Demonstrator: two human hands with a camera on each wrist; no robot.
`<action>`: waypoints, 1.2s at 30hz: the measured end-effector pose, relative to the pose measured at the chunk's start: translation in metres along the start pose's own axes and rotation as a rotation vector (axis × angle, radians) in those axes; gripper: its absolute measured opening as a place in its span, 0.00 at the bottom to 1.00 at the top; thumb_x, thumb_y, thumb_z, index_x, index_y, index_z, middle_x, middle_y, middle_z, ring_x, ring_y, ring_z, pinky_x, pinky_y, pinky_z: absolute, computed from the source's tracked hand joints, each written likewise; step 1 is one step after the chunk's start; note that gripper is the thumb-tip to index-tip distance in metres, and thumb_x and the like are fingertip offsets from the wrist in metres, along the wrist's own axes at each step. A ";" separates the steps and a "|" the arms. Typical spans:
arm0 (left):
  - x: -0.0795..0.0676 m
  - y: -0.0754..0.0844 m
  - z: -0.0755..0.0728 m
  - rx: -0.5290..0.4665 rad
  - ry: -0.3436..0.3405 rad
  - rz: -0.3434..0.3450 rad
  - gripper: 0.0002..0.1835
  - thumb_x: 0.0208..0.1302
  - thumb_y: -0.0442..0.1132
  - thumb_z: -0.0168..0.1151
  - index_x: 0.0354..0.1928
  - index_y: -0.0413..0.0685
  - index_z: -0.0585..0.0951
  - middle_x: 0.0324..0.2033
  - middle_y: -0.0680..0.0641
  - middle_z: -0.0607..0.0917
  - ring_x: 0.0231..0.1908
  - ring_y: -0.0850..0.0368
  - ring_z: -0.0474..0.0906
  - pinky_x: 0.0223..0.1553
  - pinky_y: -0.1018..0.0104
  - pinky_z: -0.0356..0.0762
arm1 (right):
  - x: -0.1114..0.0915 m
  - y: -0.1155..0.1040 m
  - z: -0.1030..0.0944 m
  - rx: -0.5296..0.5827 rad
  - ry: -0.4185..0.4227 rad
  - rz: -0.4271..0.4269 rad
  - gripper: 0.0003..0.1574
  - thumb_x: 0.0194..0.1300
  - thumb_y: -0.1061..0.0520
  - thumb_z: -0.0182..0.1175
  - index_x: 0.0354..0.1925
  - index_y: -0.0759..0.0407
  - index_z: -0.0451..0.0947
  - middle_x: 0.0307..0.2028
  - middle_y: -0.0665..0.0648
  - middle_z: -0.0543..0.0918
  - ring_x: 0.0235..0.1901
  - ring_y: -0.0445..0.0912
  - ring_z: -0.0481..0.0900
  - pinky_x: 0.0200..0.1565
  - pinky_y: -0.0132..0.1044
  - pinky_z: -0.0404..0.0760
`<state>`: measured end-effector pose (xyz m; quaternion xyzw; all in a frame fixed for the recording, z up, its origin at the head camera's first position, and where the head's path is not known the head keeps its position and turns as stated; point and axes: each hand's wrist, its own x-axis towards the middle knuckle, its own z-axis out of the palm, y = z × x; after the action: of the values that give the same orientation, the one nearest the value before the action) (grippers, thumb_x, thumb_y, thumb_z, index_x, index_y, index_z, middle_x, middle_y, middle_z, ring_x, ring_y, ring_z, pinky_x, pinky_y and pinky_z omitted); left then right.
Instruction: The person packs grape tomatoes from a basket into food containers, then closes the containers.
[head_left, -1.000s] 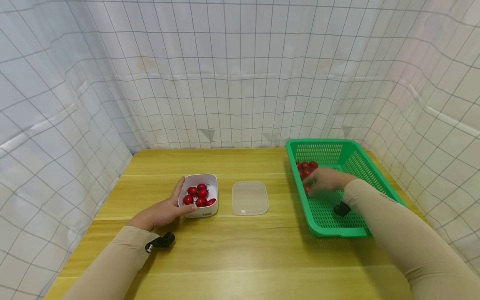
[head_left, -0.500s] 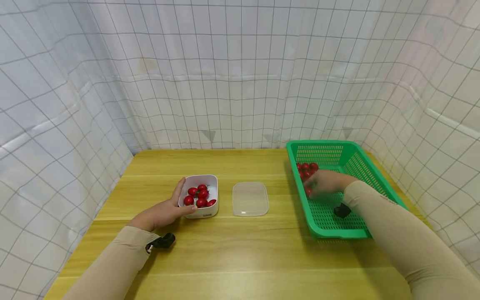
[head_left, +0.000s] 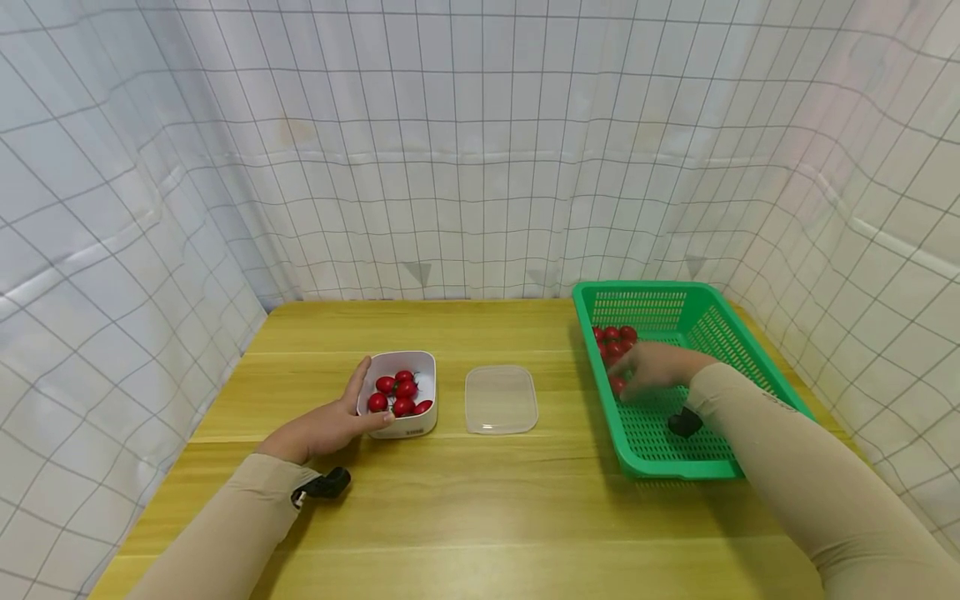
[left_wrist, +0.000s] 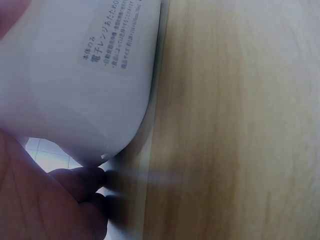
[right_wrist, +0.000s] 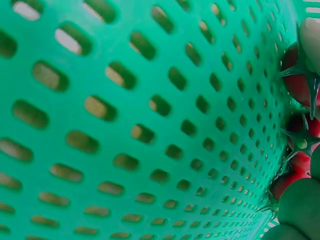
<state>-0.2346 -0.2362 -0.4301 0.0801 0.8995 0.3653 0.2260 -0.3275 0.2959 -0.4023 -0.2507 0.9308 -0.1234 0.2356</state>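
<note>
My left hand (head_left: 322, 427) holds a white square plastic container (head_left: 401, 430) on the table, the thumb along its near side and fingers on its left. Inside are several red cherry tomatoes (head_left: 406, 389). Japanese print marks the container wall (left_wrist: 85, 85) in the left wrist view. My right hand (head_left: 654, 367) reaches down into a green perforated basket (head_left: 678, 468), fingers bent among cherry tomatoes (head_left: 612, 333) along its left side. In the right wrist view, a fingertip (right_wrist: 312, 41) lies against a tomato (right_wrist: 295, 82) with a green calyx; whether the fingers pinch one is unclear.
A clear square lid (head_left: 501, 400) lies flat on the wooden table (head_left: 480, 517) between container and basket. White gridded sheeting (head_left: 480, 167) surrounds the table at the back and both sides.
My right hand shifts only slightly among the tomatoes in the basket. The left hand and container stay in place.
</note>
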 end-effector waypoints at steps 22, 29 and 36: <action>0.000 0.001 0.000 -0.002 -0.003 -0.007 0.65 0.69 0.67 0.60 0.81 0.61 0.18 0.82 0.27 0.43 0.79 0.21 0.47 0.76 0.24 0.50 | 0.003 -0.002 0.001 -0.043 -0.036 0.024 0.33 0.66 0.49 0.72 0.66 0.58 0.82 0.67 0.61 0.82 0.68 0.66 0.76 0.66 0.64 0.77; 0.000 0.001 0.001 -0.009 -0.003 -0.012 0.65 0.69 0.67 0.60 0.81 0.61 0.18 0.82 0.26 0.44 0.79 0.20 0.47 0.76 0.24 0.50 | 0.002 -0.003 0.001 -0.040 -0.039 0.029 0.33 0.67 0.49 0.72 0.66 0.58 0.81 0.67 0.61 0.82 0.69 0.66 0.75 0.67 0.64 0.76; 0.000 0.001 0.001 -0.001 -0.002 -0.010 0.65 0.69 0.67 0.60 0.81 0.61 0.18 0.82 0.26 0.44 0.79 0.20 0.48 0.75 0.24 0.51 | 0.002 -0.001 0.001 -0.042 -0.041 0.026 0.33 0.67 0.49 0.72 0.66 0.59 0.81 0.67 0.62 0.82 0.68 0.66 0.76 0.66 0.64 0.76</action>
<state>-0.2345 -0.2344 -0.4302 0.0757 0.8995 0.3644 0.2288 -0.3282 0.2937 -0.4036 -0.2462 0.9313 -0.0956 0.2509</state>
